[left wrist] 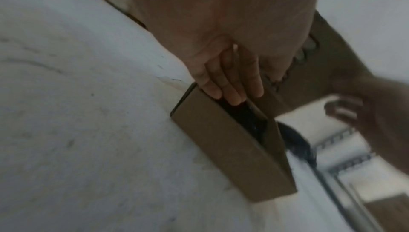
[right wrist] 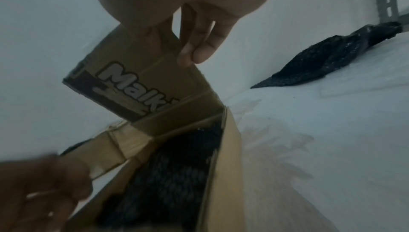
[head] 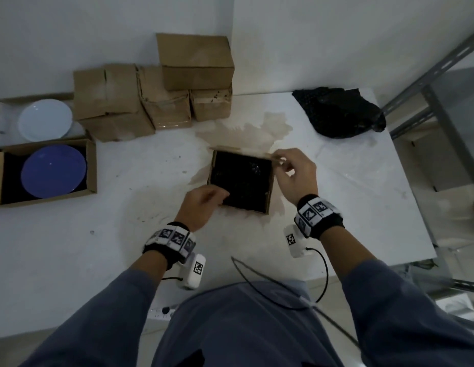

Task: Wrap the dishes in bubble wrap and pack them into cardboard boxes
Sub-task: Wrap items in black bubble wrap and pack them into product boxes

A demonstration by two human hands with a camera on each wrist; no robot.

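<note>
The step in hand looks like closing a packed box. A small cardboard box point(head: 241, 180) sits open near the middle of the white tabletop point(head: 98, 247), its inside filled by a dish bundled in black bubble wrap point(head: 243, 178). The right hand point(head: 296, 173) pinches the box's far flap point(right wrist: 141, 85), printed with lettering, between thumb and fingers and holds it raised. The left hand point(head: 204, 205) lies at the near-left corner, its fingers point(left wrist: 230, 85) nearly straight and dipping over the box wall toward the wrap; this grip is relaxed and clasps nothing.

Still to pack, at the tabletop's left edge: a blue plate point(head: 53, 170) resting on black wrap in an open box, and a white plate point(head: 45, 120) in another behind it. Closed brown boxes point(head: 156, 88) are stacked against the wall, and a loose heap of black bubble wrap point(head: 339, 112) lies at the far right.

The next move probably calls for drawing the left fingers clear, then folding the pinched flap down over the bundle while the box is kept steady.
</note>
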